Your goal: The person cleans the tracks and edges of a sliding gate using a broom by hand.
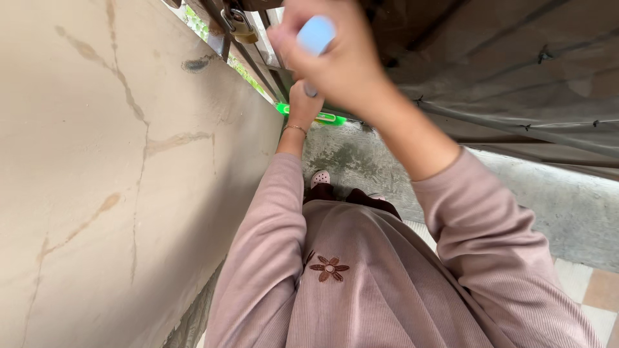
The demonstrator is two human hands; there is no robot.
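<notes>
Right hand (335,61): closed round pale-blue object (316,33) | Left hand (305,103): grip hidden, near green bar (325,117)

Right hand (335,61) gripping a pale blue object (316,33), left hand (304,103) near green tool (322,116), padlock (240,27) above

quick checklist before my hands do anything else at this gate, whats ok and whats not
1. Right hand grips the pale blue object: ok, fingers closed round it.
2. What the blue object is: cannot tell, blurred and mostly covered.
3. Left hand placed at the gate: cannot tell, the right hand hides most of it.
4. Padlock at the gate edge: hangs there, but open or locked cannot tell.
5. Green object low by the gate: lies on the concrete floor, just behind the left hand.
6. Footing: ok, one pale shoe shows flat on the concrete.
</notes>
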